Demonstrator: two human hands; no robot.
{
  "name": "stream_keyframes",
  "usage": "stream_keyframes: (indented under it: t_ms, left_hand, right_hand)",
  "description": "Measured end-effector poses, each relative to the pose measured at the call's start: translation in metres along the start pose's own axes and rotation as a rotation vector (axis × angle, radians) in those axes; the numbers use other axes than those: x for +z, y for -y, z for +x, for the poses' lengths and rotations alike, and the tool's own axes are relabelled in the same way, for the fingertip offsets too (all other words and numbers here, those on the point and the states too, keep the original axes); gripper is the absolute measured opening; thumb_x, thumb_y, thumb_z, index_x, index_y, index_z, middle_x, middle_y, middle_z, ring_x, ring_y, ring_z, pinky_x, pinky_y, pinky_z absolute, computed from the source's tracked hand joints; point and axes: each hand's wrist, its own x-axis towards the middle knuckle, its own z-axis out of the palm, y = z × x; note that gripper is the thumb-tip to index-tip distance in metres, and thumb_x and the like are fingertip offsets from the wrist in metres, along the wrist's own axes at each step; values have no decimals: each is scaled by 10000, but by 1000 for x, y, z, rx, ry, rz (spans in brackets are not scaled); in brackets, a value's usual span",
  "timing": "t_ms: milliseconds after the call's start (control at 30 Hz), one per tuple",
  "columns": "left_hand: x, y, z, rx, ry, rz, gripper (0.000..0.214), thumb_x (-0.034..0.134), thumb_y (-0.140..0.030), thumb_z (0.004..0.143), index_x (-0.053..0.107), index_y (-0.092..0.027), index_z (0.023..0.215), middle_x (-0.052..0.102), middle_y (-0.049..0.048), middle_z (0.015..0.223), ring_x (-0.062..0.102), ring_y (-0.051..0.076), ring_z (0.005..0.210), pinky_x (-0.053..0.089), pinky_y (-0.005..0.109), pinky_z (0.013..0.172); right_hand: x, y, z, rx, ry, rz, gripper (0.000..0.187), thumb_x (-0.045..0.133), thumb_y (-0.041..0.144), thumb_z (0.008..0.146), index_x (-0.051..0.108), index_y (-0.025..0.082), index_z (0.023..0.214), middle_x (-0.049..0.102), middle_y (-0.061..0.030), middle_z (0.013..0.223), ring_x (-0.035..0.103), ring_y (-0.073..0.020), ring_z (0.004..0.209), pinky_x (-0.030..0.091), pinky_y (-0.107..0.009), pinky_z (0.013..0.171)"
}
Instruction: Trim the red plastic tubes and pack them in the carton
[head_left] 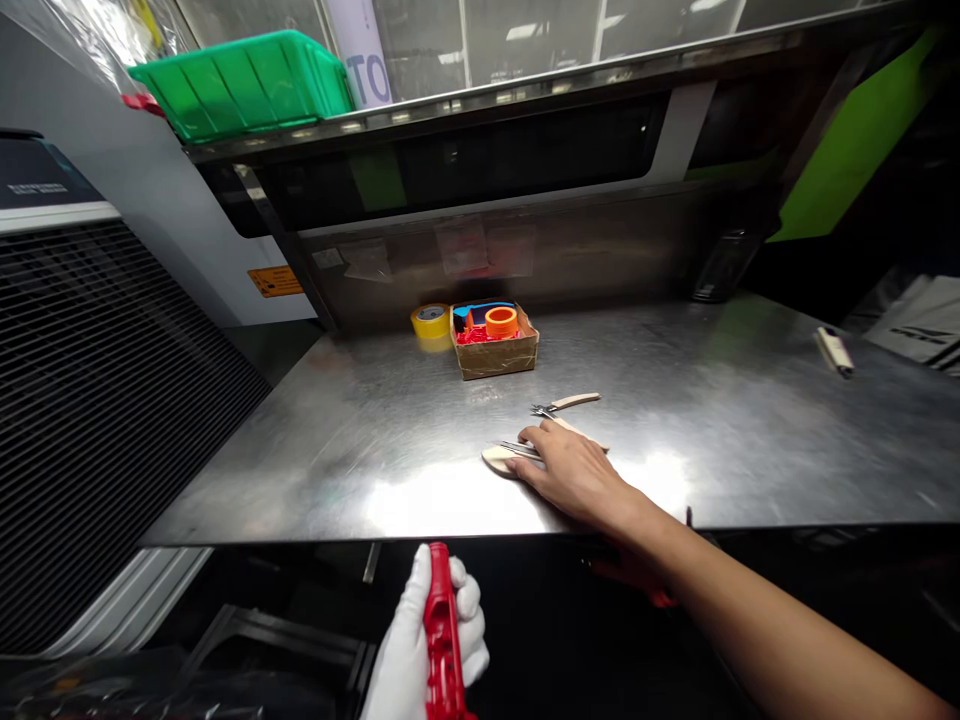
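My left hand, in a white glove, is closed around a long red plastic part held upright in front of the table edge. My bare right hand lies low over the metal table. Its thumb and fingers curve around slim pointed metal tweezers, the tips facing left. A flat cream-coloured piece with a rounded end lies under the thumb; the rest of it is hidden. Just beyond the fingers, nippers with cream handles lie spread, one handle partly behind my hand.
At the back of the metal table stand a small cardboard box with red and orange parts and a yellow tape roll. A cream-and-dark object lies at the right. A green bin sits on the shelf above.
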Motion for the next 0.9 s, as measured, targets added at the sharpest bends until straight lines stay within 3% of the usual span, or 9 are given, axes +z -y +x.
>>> stream_keyframes:
  t_ms: [267,367,467,700,900]
  left_hand:
    - [0,-2,3,-84,2,-210,263,534,-414,890,506,-162,820,387,-56,612,284,13,385,147,168,370]
    - [-1,-2,4,-105,-30,-292,275,563,-422,874,502,-162,806,308,-84,584,268,7,372,142,162,364]
    - [0,-2,4,-116,-27,-330,302,554,-450,873,489,-167,792,273,-93,571,258,6,358,129,162,356]
    - [3,2,1,14,-6,-84,333,509,-461,894,575,-138,944,476,-9,689,361,50,481,276,195,425]
    - [4,1,-1,95,17,-192,378,505,-524,874,559,-150,861,395,-48,622,236,17,416,191,164,372]
  right_hand:
    - [-1,3,-5,-26,-59,-33,257,474,417,950,595,192,979,593,-61,936,567,-220,858,330,-301,658]
    - [-4,7,-15,-60,-86,-34,234,405,370,987,570,208,953,591,-33,920,550,-192,823,318,-297,655]
    - [-6,8,-18,-74,-88,-26,180,449,348,967,562,210,940,592,-23,903,539,-186,803,309,-296,648]
    - [6,1,3,-41,-40,74,249,538,428,909,598,187,922,592,-64,910,558,-213,839,315,-289,643]
    - [9,16,-14,-128,29,284,133,579,241,859,513,187,960,605,-15,834,547,-153,718,333,-241,601]
